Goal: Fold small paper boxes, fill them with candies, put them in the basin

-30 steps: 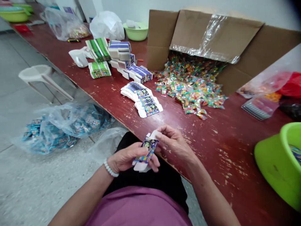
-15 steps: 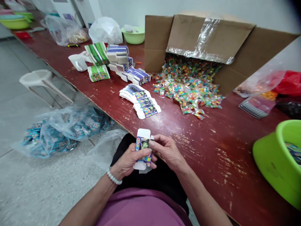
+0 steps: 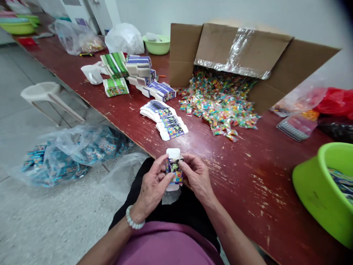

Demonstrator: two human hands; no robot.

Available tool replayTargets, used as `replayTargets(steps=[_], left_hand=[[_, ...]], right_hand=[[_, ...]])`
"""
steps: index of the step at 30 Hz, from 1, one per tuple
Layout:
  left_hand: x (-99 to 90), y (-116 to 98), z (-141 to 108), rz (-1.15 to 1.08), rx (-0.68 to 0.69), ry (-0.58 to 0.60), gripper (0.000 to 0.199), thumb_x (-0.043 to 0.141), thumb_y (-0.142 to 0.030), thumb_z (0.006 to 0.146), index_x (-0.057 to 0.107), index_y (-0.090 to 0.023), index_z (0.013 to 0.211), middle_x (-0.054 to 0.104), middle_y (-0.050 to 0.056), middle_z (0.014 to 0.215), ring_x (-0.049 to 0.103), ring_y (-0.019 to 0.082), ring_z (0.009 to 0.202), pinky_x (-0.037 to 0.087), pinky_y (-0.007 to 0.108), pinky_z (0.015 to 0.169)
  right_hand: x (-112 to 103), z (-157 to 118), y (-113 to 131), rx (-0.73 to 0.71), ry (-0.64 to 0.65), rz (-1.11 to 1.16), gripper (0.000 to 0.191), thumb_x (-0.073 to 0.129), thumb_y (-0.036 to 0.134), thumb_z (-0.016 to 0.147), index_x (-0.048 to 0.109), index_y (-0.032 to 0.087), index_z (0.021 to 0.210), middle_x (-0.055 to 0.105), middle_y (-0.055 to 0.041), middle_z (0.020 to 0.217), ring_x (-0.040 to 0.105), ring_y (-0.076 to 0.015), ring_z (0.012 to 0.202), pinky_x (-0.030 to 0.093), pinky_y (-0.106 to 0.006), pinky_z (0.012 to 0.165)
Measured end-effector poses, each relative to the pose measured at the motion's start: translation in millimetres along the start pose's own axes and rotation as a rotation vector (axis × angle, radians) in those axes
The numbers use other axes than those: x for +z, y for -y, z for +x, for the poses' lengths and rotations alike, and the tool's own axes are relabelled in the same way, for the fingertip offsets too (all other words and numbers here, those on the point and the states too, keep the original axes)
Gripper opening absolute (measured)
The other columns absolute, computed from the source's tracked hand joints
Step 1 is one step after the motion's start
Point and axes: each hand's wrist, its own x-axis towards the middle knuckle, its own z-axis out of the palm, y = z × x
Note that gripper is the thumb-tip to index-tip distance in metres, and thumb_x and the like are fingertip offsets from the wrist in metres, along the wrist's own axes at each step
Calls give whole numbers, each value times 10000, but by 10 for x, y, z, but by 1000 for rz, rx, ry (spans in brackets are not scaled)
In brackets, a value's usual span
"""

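A small printed card box (image 3: 174, 170) with white end flaps stands upright between both hands, over my lap at the table's edge. My left hand (image 3: 154, 184) grips its left side, thumb on the printed front. On the opposite side my right hand (image 3: 195, 175) holds the box, its thumb near the upper right corner. The top flap sticks up and the bottom flap hangs down; I cannot see inside. Beyond my hands, a fanned stack of flat printed boxes (image 3: 165, 119) lies on the red table (image 3: 237, 176). Small wrapped candies (image 3: 220, 106) are heaped farther back.
An opened cardboard carton (image 3: 239, 48) spills the candies. Banded green cartons (image 3: 116, 86) and purple ones (image 3: 161, 91) stand at the back left, beside a white mug (image 3: 92, 74). A green basin (image 3: 311, 184) sits at right. Bags of blue packets (image 3: 68, 154) and a white stool (image 3: 44, 90) are on the floor.
My left hand has shifted its grip, its fingers now higher along the box's left side. The box has turned more upright and moved slightly right and up.
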Motion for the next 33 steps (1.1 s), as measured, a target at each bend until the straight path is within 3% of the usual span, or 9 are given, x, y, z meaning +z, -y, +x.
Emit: replayTargets(steps=[6, 11, 15, 17, 19, 21, 23, 29, 33], left_hand=[[-103, -8, 82, -73, -96, 153, 305, 690, -352, 830, 595, -206, 1080, 644, 8, 883, 614, 132, 774, 516, 214, 657], [-75, -13, 132, 15, -58, 169, 222, 685, -352, 845, 615, -192, 983, 654, 16, 931, 601, 130, 811, 486, 206, 706], [-11, -43, 125, -173, -151, 111, 500, 765, -345, 777, 496, -256, 1188, 653, -17, 886, 631, 134, 778, 504, 222, 691], [21, -60, 110, -267, -294, 198, 561, 721, -406, 816, 454, -261, 1288, 659, 8, 927, 658, 149, 768, 521, 239, 664], [56, -67, 94, -312, -438, 310, 549, 616, -507, 873, 473, -235, 1328, 658, 38, 914, 669, 162, 670, 528, 259, 585], [94, -64, 86, -324, -514, 337, 591, 522, -588, 897, 485, -217, 1356, 641, 33, 811, 639, 157, 536, 501, 257, 485], [130, -61, 93, -302, -522, 281, 625, 491, -620, 898, 479, -229, 1385, 634, 27, 774, 614, 146, 477, 464, 235, 425], [182, -47, 155, -421, -552, 248, 581, 486, -615, 901, 507, -302, 1390, 675, 72, 1091, 608, 114, 492, 484, 248, 446], [184, -22, 137, -409, -540, 223, 579, 478, -622, 903, 494, -334, 1405, 686, 60, 1045, 606, 109, 511, 481, 236, 466]], right_hand=[[-108, 20, 21, 240, 97, 66, 276, 794, 415, 726, 676, 166, 749, 646, 0, 689, 552, -111, 584, 456, -254, 590], [-197, 43, 82, 183, 170, 34, 375, 840, 351, 675, 686, 213, 987, 664, 10, 794, 603, -125, 696, 486, -258, 672], [-254, 43, 129, -9, 191, -225, 169, 742, 380, 798, 724, 212, 793, 659, -26, 808, 584, -146, 732, 468, -275, 678], [-259, 35, 142, -131, 137, -327, 135, 727, 361, 813, 733, 231, 777, 647, -27, 798, 577, -157, 736, 460, -285, 685], [-248, 20, 145, -165, 167, -381, 142, 706, 368, 832, 737, 236, 791, 659, -35, 818, 592, -173, 771, 465, -299, 721], [-233, 1, 141, -98, 228, -354, 213, 664, 414, 863, 728, 228, 780, 686, -41, 863, 610, -181, 804, 470, -301, 735], [-223, -15, 131, -5, 248, -272, 268, 640, 450, 874, 711, 217, 764, 702, -36, 897, 613, -170, 794, 466, -283, 704], [-210, -29, 116, 34, 248, -236, 194, 742, 390, 788, 715, 198, 798, 697, -24, 846, 613, -144, 750, 473, -270, 693], [-201, -27, 121, 173, 207, -114, 237, 823, 354, 685, 706, 179, 792, 708, -14, 769, 622, -132, 656, 486, -254, 620]])
